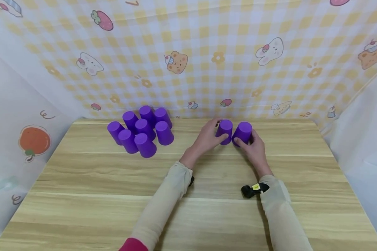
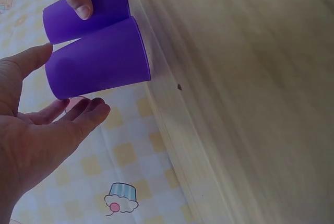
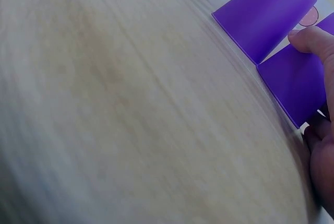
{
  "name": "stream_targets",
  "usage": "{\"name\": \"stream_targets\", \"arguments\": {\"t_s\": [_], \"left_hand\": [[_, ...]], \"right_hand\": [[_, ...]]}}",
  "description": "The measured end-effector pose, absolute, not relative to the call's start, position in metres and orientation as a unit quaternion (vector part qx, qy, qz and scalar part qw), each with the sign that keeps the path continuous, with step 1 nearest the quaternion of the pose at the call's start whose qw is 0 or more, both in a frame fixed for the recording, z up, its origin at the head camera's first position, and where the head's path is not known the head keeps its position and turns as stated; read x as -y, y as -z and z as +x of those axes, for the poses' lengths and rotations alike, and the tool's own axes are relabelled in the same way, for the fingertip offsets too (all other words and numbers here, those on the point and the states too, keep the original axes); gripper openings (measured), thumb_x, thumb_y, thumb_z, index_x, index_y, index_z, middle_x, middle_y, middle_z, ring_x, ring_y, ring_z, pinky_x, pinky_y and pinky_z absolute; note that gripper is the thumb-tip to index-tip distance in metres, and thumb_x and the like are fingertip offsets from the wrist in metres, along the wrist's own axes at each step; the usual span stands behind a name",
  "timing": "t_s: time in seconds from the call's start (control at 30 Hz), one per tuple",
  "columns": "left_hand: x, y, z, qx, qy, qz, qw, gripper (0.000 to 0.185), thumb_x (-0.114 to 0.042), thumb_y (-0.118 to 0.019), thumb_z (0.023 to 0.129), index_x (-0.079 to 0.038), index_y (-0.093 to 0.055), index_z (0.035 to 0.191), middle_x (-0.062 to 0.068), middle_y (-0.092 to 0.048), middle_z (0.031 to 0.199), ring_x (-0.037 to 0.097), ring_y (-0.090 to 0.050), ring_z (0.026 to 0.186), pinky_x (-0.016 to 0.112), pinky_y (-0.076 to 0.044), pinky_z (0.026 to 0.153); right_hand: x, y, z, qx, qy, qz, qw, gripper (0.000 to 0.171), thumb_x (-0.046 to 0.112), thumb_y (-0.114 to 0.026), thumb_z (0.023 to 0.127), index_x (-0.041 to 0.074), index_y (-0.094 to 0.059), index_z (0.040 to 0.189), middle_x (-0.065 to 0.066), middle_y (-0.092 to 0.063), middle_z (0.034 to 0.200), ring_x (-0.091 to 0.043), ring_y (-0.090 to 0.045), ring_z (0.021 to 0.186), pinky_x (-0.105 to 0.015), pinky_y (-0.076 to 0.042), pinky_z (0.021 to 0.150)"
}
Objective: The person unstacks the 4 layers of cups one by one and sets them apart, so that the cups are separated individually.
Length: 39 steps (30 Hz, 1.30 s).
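Observation:
Two upside-down purple cups stand side by side near the table's back edge, to the right of the middle. My left hand [image 1: 208,137] is spread around the left cup [image 1: 225,132]. In the left wrist view, its thumb reaches the cup's narrow end, and its other fingers extend loosely along the far side. My right hand [image 1: 254,150] grips the right cup [image 1: 243,132], thumb across the near side and fingers around the right side. The right wrist view shows this thumb [image 3: 310,40] on the cup. Both cups' rims rest on the table.
Several more upside-down purple cups [image 1: 145,145] stand grouped at the back left of the wooden table [image 1: 213,216]. Behind the table hangs a yellow checked cloth [image 1: 201,80]. A black wrist camera [image 1: 254,190] sits on the right forearm.

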State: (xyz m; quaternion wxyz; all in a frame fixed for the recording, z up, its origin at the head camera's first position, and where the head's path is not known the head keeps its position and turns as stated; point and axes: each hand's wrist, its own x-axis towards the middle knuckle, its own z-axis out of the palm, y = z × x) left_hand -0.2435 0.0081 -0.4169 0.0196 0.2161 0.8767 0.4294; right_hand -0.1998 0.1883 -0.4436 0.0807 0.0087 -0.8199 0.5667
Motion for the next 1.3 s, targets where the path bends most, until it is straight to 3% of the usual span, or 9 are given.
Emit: {"name": "stream_targets", "arguments": {"t_s": [0.33,0.6,1.0,1.3], "left_hand": [[-0.012,0.417,-0.246,-0.869,-0.447,0.210,0.006,0.050,-0.010,-0.064,0.088,0.000,-0.043,0.132,0.012,-0.054,0.125,0.020,-0.051,0.115,0.025,-0.041,0.096],[-0.011,0.417,-0.243,-0.871,-0.452,0.194,-0.006,0.048,-0.007,-0.063,0.088,-0.001,-0.045,0.131,0.012,-0.054,0.125,0.021,-0.050,0.116,0.026,-0.039,0.099],[0.023,0.404,-0.233,-0.873,-0.468,0.138,-0.025,0.043,-0.011,-0.068,0.085,-0.004,-0.049,0.123,0.009,-0.057,0.119,0.020,-0.051,0.113,0.030,-0.040,0.099],[0.060,0.402,-0.219,-0.887,-0.448,0.079,-0.073,0.048,-0.015,-0.073,0.078,-0.003,-0.050,0.118,0.018,-0.060,0.115,0.030,-0.058,0.104,0.039,-0.048,0.085]], "right_hand": [[-0.186,0.441,-0.200,0.822,-0.564,0.008,0.081,0.056,0.009,-0.067,0.085,-0.008,-0.041,0.131,-0.028,-0.049,0.126,-0.038,-0.045,0.119,-0.047,-0.035,0.103],[-0.197,0.471,-0.217,0.821,-0.565,0.002,0.080,0.061,0.020,-0.071,0.083,0.000,-0.042,0.133,-0.021,-0.051,0.127,-0.032,-0.047,0.119,-0.043,-0.036,0.103],[-0.197,0.475,-0.217,0.823,-0.563,-0.004,0.076,0.062,0.027,-0.071,0.083,0.000,-0.043,0.131,-0.019,-0.050,0.128,-0.030,-0.045,0.122,-0.041,-0.034,0.104],[-0.200,0.478,-0.215,0.830,-0.554,-0.010,0.069,0.064,0.030,-0.070,0.084,0.001,-0.042,0.133,-0.020,-0.049,0.131,-0.032,-0.043,0.124,-0.043,-0.033,0.105]]}}
